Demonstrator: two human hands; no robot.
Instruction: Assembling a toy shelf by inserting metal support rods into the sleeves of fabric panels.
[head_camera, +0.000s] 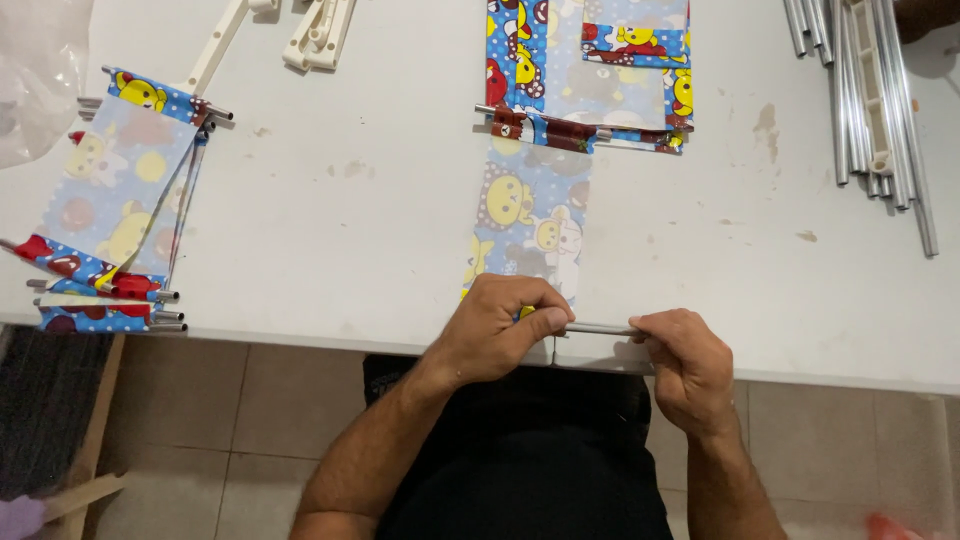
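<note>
White desk (360, 200): fills the upper two thirds of the frame, surface scuffed and stained in spots; tiled floor (250, 420) below its near edge.

Printed fabric panel (530, 225): blue with yellow cartoon figures, lying flat at centre, running from the top edge of the frame down to the near edge of the desk, where both hands meet it.

Stack of finished panels (115, 200): same print, left side of the frame, thin metal rods showing at their ends.

Bundle of metal tubes (870, 90): upper right, lying side by side (a white plastic piece sits among them).

White plastic parts (318, 35): top edge, left of centre.

Left hand (500, 335): lower centre, fingers curled tight over the near hem of the fabric panel.

Right hand (685, 365): just right of it, fingertips pinched on the metal rod.

Metal rod (600, 328): thin, grey, level along the desk edge, spanning between the two hands, its left end at the hem.
</note>
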